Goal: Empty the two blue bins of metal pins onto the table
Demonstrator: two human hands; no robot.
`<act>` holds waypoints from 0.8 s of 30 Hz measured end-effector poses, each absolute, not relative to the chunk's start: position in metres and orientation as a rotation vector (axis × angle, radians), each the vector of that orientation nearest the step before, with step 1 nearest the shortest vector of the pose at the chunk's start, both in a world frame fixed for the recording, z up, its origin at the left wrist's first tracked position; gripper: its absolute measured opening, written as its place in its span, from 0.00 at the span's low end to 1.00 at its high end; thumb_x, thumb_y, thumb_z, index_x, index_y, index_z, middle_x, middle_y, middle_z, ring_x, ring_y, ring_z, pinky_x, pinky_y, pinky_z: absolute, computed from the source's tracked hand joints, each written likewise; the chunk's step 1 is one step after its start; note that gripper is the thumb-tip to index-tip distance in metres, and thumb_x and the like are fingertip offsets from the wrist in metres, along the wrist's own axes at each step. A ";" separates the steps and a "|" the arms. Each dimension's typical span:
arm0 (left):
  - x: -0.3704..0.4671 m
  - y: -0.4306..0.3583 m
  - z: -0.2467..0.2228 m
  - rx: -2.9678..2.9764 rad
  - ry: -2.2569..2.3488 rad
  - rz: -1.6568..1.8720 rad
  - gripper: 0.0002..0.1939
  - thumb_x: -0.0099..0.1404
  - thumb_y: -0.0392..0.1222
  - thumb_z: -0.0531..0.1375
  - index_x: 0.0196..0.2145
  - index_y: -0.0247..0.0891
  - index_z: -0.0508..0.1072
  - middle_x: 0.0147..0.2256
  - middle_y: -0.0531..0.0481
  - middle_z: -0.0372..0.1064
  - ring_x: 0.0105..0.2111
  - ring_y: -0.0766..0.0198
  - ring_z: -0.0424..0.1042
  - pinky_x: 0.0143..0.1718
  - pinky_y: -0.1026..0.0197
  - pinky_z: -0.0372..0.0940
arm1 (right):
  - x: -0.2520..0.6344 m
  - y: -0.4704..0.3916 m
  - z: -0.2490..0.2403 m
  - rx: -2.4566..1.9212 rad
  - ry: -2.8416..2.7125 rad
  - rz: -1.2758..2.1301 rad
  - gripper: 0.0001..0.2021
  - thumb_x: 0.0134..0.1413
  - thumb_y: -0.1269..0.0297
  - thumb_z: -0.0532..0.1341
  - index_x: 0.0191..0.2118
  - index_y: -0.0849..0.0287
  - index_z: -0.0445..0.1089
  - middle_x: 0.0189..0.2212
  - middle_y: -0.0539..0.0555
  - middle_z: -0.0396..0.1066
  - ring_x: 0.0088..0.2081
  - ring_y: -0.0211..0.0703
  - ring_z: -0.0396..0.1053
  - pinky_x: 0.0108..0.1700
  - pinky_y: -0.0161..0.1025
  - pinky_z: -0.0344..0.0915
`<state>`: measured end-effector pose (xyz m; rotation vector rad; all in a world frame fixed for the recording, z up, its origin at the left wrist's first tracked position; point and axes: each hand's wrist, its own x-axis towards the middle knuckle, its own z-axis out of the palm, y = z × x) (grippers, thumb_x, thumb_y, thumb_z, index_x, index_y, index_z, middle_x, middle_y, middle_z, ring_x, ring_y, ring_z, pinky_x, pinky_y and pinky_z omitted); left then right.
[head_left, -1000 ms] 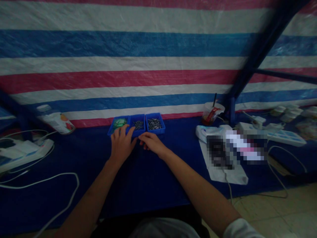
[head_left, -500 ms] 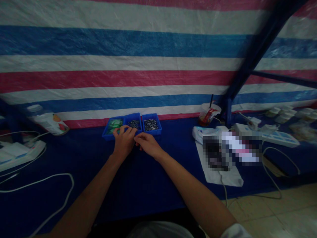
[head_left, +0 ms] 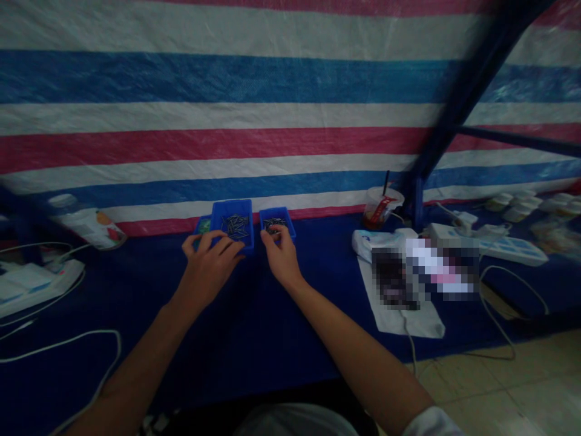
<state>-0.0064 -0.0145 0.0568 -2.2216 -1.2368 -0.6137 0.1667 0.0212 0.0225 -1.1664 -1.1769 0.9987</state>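
My left hand (head_left: 211, 263) grips the near side of a blue bin (head_left: 232, 209) with its fingers curled over the front edge. Thin grey metal pieces (head_left: 236, 226), like nails or screws, lie inside. This bin partly covers another blue bin with green packets (head_left: 204, 224) to its left. At the right-hand blue bin (head_left: 292, 229), my right hand (head_left: 282, 254) has thumb and fingers bent together over the front rim. Small metal pieces (head_left: 273, 222) show behind those fingers. What the fingertips pinch, if anything, is hidden.
The bins stand at the back of a dark blue tabletop (head_left: 245, 339), against a striped tarp (head_left: 272, 142). On the left are a bottle (head_left: 88, 224), a power strip (head_left: 40, 284) and a white cable (head_left: 118, 351). A drink cup (head_left: 379, 209) and another power strip (head_left: 512, 245) stand right.
The middle bin has shifted left and looks raised, partly over the green-packet bin. My left hand moved left with it. My right hand left the left one and went right to the right-hand bin.
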 end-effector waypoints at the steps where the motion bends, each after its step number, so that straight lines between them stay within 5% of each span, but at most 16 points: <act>1: -0.007 -0.018 0.056 -2.229 -1.212 -0.608 0.06 0.68 0.40 0.61 0.44 0.43 0.75 0.41 0.46 0.77 0.50 0.46 0.68 0.53 0.39 0.50 | 0.167 0.021 0.021 -1.144 -1.197 1.034 0.26 0.56 0.44 0.59 0.55 0.54 0.64 0.37 0.51 0.71 0.33 0.40 0.68 0.41 0.41 0.65; 7: -0.006 -0.021 0.051 -2.307 -1.054 -0.593 0.06 0.68 0.38 0.61 0.42 0.44 0.76 0.39 0.48 0.77 0.48 0.50 0.69 0.54 0.42 0.51 | 0.166 0.024 0.015 -0.898 -1.242 1.335 0.45 0.57 0.36 0.55 0.71 0.51 0.38 0.53 0.59 0.68 0.51 0.49 0.70 0.56 0.51 0.63; 11: -0.003 -0.019 0.048 -2.354 -0.992 -0.614 0.06 0.68 0.38 0.61 0.43 0.43 0.76 0.40 0.47 0.77 0.47 0.51 0.70 0.53 0.44 0.53 | 0.166 0.029 0.015 -0.879 -1.141 1.361 0.46 0.55 0.37 0.58 0.71 0.50 0.39 0.56 0.58 0.67 0.58 0.50 0.65 0.59 0.50 0.62; 17: -0.008 -0.014 0.024 -2.305 -0.909 -0.693 0.13 0.68 0.32 0.59 0.47 0.46 0.75 0.41 0.47 0.74 0.48 0.54 0.69 0.51 0.48 0.59 | 0.165 0.034 0.014 -0.778 -1.021 1.558 0.37 0.56 0.47 0.61 0.67 0.44 0.48 0.56 0.55 0.68 0.53 0.48 0.71 0.51 0.49 0.71; 24: -0.008 -0.018 0.005 -2.132 -0.959 -1.058 0.34 0.60 0.42 0.68 0.61 0.57 0.62 0.57 0.44 0.57 0.60 0.44 0.58 0.58 0.41 0.61 | 0.167 0.027 0.027 -0.817 -0.957 1.555 0.35 0.56 0.46 0.60 0.66 0.42 0.48 0.54 0.55 0.69 0.44 0.48 0.75 0.38 0.47 0.75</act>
